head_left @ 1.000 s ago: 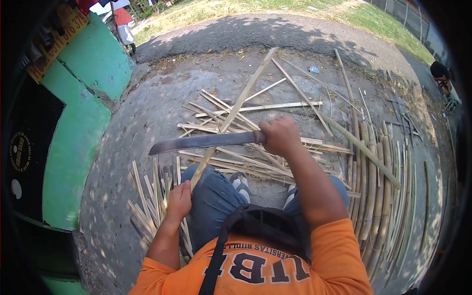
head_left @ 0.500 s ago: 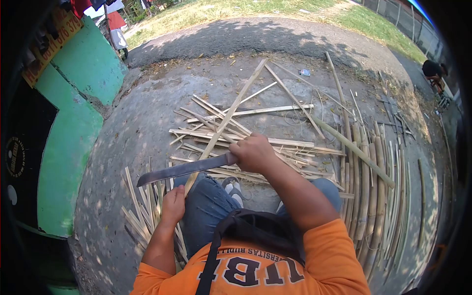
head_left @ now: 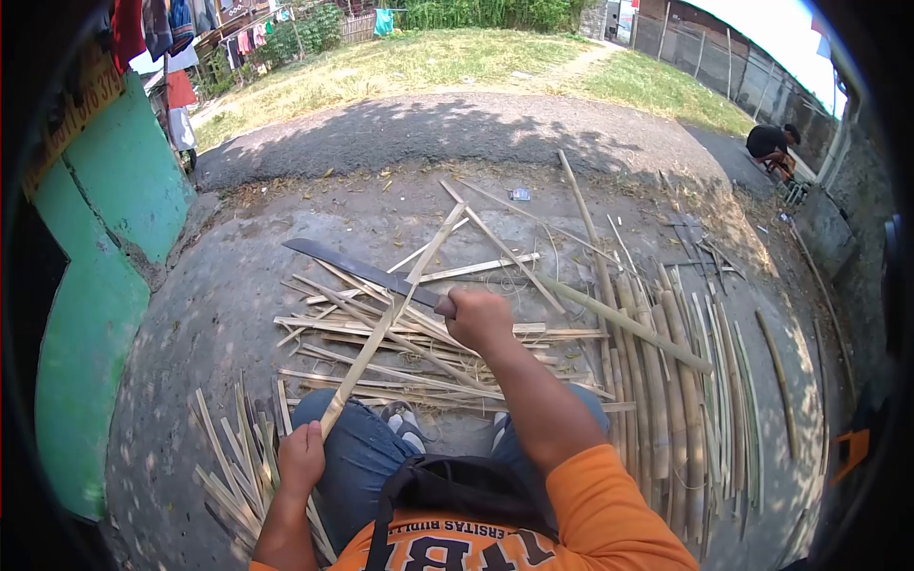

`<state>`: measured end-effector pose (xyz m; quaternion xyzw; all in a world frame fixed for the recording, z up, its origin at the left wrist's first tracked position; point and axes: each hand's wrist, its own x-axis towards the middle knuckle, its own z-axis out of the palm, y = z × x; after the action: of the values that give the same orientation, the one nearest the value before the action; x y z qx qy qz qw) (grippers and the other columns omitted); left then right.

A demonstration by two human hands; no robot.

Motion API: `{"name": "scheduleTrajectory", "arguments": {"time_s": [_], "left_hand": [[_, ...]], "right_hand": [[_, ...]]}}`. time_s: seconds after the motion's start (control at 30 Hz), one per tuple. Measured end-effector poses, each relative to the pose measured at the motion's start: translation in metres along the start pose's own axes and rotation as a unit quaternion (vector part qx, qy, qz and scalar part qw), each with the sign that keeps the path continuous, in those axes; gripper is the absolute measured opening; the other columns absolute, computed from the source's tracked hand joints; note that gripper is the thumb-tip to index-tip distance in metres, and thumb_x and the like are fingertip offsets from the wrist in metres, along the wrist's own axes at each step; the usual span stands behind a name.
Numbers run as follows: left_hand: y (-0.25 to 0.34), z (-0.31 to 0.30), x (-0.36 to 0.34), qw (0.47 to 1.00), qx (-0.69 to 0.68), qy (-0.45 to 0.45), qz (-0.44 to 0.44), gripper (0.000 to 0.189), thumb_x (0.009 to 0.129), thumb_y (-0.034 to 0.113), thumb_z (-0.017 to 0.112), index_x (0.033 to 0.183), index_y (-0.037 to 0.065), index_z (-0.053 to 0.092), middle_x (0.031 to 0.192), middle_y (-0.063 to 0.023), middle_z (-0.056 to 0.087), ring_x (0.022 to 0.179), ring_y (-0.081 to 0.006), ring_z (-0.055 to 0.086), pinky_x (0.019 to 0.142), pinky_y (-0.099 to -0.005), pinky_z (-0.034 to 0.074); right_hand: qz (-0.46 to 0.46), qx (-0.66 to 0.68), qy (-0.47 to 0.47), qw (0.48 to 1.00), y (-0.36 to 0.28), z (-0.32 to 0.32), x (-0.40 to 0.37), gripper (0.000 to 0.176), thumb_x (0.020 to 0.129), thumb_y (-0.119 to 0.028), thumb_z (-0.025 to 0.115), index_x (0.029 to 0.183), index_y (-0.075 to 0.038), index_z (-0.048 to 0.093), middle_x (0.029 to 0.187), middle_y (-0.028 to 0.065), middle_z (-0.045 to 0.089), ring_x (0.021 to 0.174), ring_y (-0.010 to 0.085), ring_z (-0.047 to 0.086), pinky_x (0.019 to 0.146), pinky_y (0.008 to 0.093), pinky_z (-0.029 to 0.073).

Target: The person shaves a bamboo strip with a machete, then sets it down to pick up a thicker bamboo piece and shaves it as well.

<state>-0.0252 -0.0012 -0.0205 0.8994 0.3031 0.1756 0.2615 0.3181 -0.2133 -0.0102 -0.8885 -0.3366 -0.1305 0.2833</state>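
Observation:
My right hand (head_left: 479, 319) is wrapped round the handle of a long machete (head_left: 362, 269), its dark blade pointing up and to the left. The blade lies across a pale bamboo strip (head_left: 367, 352) and appears to meet it near the strip's upper part. Around the strip's lower end my left hand (head_left: 302, 457) is closed, beside my left knee. The strip slants away up and to the right. Beneath the blade, a loose pile of split bamboo strips (head_left: 409, 381) lies on the ground in front of my feet.
Bamboo poles (head_left: 657, 390) lie at the right, with a thicker green pole (head_left: 619, 322) slanting over them. More split strips (head_left: 243, 457) lie at the left. A green wall (head_left: 95, 314) stands far left. A person (head_left: 769, 145) crouches at the back right.
The machete has moved up the strip, away from my left hand, and its tip now points further upward. My view has tilted up and shifted right.

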Motion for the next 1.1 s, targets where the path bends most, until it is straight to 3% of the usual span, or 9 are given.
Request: {"name": "scheduleTrajectory", "arguments": {"time_s": [0.23, 0.33, 0.4, 0.47, 0.57, 0.83, 0.93, 1.03, 1.1], "left_hand": [[-0.007, 0.0, 0.0, 0.997, -0.046, -0.022, -0.054, 0.049, 0.108, 0.035, 0.05, 0.079, -0.001, 0.064, 0.068, -0.0242, 0.06, 0.065, -0.0466, 0.061, 0.061, -0.0527, 0.044], [-0.008, 0.001, -0.004, 1.0, -0.012, -0.003, -0.021, 0.049, 0.108, 0.035, 0.05, 0.078, -0.001, 0.063, 0.069, -0.0251, 0.06, 0.066, -0.0476, 0.06, 0.061, -0.0526, 0.043], [0.0, 0.002, -0.005, 1.0, -0.007, 0.007, -0.006, 0.047, 0.108, 0.034, 0.051, 0.078, -0.001, 0.062, 0.07, -0.0257, 0.06, 0.067, -0.0484, 0.06, 0.061, -0.0527, 0.043], [0.003, 0.001, -0.004, 1.0, -0.002, 0.011, -0.002, 0.046, 0.107, 0.033, 0.051, 0.078, -0.001, 0.061, 0.071, -0.0261, 0.059, 0.067, -0.0492, 0.059, 0.06, -0.0527, 0.043], [0.001, 0.001, -0.002, 1.0, -0.006, 0.004, -0.007, 0.042, 0.107, 0.031, 0.053, 0.079, 0.0, 0.06, 0.072, -0.0261, 0.059, 0.067, -0.0495, 0.058, 0.061, -0.0524, 0.043], [-0.014, 0.007, -0.002, 0.993, -0.084, -0.007, -0.086, 0.048, 0.109, 0.035, 0.048, 0.084, -0.002, 0.066, 0.072, -0.0237, 0.064, 0.068, -0.044, 0.062, 0.065, -0.0496, 0.046], [-0.019, 0.006, -0.005, 0.992, -0.087, -0.006, -0.091, 0.05, 0.109, 0.036, 0.047, 0.085, -0.003, 0.067, 0.071, -0.0219, 0.064, 0.067, -0.0418, 0.063, 0.066, -0.0485, 0.046], [-0.014, 0.002, -0.006, 0.994, -0.067, -0.014, -0.082, 0.05, 0.11, 0.036, 0.047, 0.084, -0.002, 0.067, 0.07, -0.0206, 0.063, 0.066, -0.04, 0.063, 0.065, -0.0476, 0.046], [-0.001, 0.0, -0.001, 0.996, -0.051, -0.015, -0.07, 0.05, 0.109, 0.036, 0.048, 0.083, -0.002, 0.067, 0.069, -0.0202, 0.063, 0.066, -0.0389, 0.063, 0.065, -0.0469, 0.046]], "right_hand": [[-0.225, 0.005, -0.041, 0.974, -0.047, 0.024, -0.018, 0.013, 0.078, -0.024, 0.073, 0.084, -0.016, 0.065, 0.071, 0.0079, 0.07, 0.07, 0.0318, 0.071, 0.068, 0.0426, 0.051], [-0.176, -0.02, -0.043, 0.983, -0.023, 0.018, -0.002, 0.013, 0.085, -0.027, 0.069, 0.085, -0.015, 0.068, 0.076, 0.01, 0.072, 0.074, 0.0338, 0.072, 0.069, 0.0492, 0.053], [-0.018, -0.012, -0.003, 1.0, 0.004, 0.016, 0.014, 0.017, 0.087, -0.03, 0.068, 0.087, -0.013, 0.068, 0.078, 0.0129, 0.073, 0.076, 0.0371, 0.072, 0.069, 0.0534, 0.055], [0.056, 0.012, 0.0, 0.998, 0.022, 0.027, 0.014, 0.019, 0.089, -0.032, 0.069, 0.088, -0.013, 0.068, 0.08, 0.0155, 0.073, 0.077, 0.0392, 0.072, 0.069, 0.0551, 0.056], [0.041, -0.011, 0.004, 0.999, 0.011, 0.025, 0.007, 0.017, 0.087, -0.031, 0.07, 0.088, -0.014, 0.069, 0.08, 0.0159, 0.073, 0.077, 0.0393, 0.072, 0.069, 0.0531, 0.056], [-0.241, 0.028, 0.001, 0.97, -0.039, 0.019, -0.013, 0.015, 0.075, -0.025, 0.075, 0.081, -0.016, 0.064, 0.071, 0.0054, 0.068, 0.07, 0.0306, 0.069, 0.067, 0.0445, 0.05], [-0.257, -0.008, 0.015, 0.966, -0.026, 0.017, -0.003, 0.012, 0.081, -0.026, 0.07, 0.081, -0.016, 0.064, 0.071, 0.0074, 0.069, 0.068, 0.0304, 0.07, 0.07, 0.0436, 0.051], [-0.104, -0.012, 0.113, 0.988, 0.01, 0.013, 0.015, 0.022, 0.085, -0.031, 0.071, 0.078, -0.012, 0.063, 0.068, 0.0107, 0.069, 0.064, 0.0359, 0.068, 0.062, 0.0501, 0.053], [-0.038, -0.028, 0.103, 0.994, 0.018, 0.012, 0.015, 0.02, 0.085, -0.029, 0.072, 0.08, -0.012, 0.064, 0.068, 0.0111, 0.068, 0.065, 0.0368, 0.069, 0.062, 0.0507, 0.054]]}}
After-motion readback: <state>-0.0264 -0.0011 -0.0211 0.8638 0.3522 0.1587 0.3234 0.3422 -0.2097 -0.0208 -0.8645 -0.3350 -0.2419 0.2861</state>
